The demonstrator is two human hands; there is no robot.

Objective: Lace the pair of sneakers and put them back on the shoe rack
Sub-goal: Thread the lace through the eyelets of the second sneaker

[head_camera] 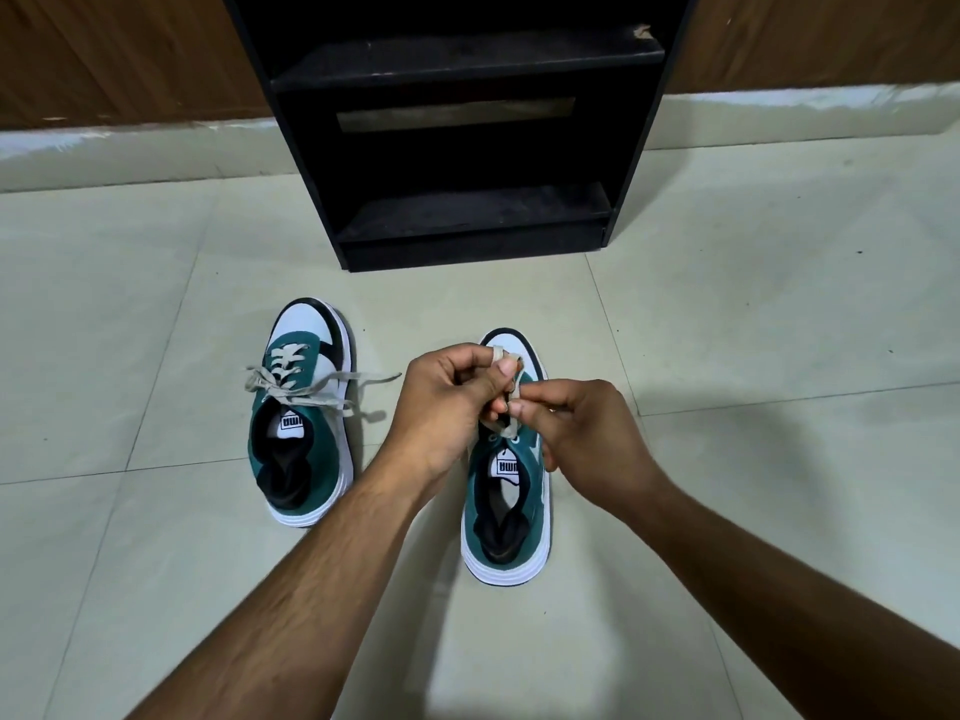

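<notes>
Two green, white and black sneakers stand on the tiled floor, toes pointing at the rack. The left sneaker (306, 407) has its beige lace tied in a bow, the ends lying loose to both sides. Over the right sneaker (506, 506) my left hand (447, 402) and my right hand (576, 428) meet above the tongue. Both hands pinch the beige lace (506, 358), which loops over my left fingers. My hands hide the eyelets of this shoe.
A black shoe rack (467, 210) with bare dusty shelves stands straight ahead against a wooden wall (104, 54). Pale floor tiles (753, 314) spread around both shoes and in front of the rack.
</notes>
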